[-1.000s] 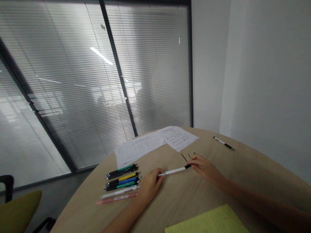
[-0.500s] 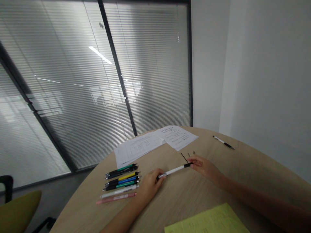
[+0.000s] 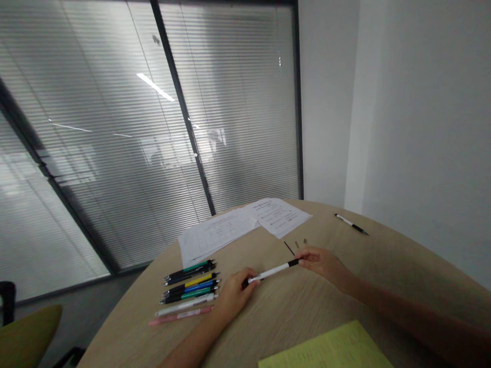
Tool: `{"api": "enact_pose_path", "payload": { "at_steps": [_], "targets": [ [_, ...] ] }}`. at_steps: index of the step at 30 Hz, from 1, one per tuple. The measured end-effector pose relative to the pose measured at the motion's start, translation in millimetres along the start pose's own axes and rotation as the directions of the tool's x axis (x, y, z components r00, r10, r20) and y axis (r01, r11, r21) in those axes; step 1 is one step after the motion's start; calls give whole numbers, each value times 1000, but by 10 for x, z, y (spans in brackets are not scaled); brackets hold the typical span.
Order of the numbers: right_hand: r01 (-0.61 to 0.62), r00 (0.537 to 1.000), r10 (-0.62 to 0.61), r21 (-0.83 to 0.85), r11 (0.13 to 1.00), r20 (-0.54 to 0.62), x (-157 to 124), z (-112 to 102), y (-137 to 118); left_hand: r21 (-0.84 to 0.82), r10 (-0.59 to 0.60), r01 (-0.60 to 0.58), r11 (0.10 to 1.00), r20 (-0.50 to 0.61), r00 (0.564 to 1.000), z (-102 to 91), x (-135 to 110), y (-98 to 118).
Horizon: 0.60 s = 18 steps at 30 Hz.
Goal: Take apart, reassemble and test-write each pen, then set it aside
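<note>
I'm holding white pen over surface: left hand gripping one end with curled fingers, right hand pinching black end. Loose pinch could be letting pen slip; careless right sweep could be knocking thin black stick, lying just beside fingers, away.

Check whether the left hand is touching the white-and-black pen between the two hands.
Touching. The head view shows the left hand with thumb and fingers closed on one end of the white-and-black pen.
</note>
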State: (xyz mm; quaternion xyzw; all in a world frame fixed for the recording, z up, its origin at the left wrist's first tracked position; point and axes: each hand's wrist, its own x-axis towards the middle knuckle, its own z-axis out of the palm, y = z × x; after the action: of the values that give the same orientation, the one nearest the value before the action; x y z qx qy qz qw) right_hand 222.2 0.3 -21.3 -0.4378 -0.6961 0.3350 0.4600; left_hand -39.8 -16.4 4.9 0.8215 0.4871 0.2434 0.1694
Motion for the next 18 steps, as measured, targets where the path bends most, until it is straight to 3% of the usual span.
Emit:
{"api": "enact_pose_path", "payload": {
  "at_steps": [5,11,18],
  "targets": [
    [53,998,-52,-9,999,31,-13,0,-49,-19,1,-1,1000,22,1000,-7,-7,15],
    [47,993,-51,40,998,107,-100,153,-114,14,41,-42,999,78,996,41,-41,31],
    [-30,996,26,41,999,83,-153,220,-196,64,73,-80,995,106,992,53,-57,61]
  ]
}}
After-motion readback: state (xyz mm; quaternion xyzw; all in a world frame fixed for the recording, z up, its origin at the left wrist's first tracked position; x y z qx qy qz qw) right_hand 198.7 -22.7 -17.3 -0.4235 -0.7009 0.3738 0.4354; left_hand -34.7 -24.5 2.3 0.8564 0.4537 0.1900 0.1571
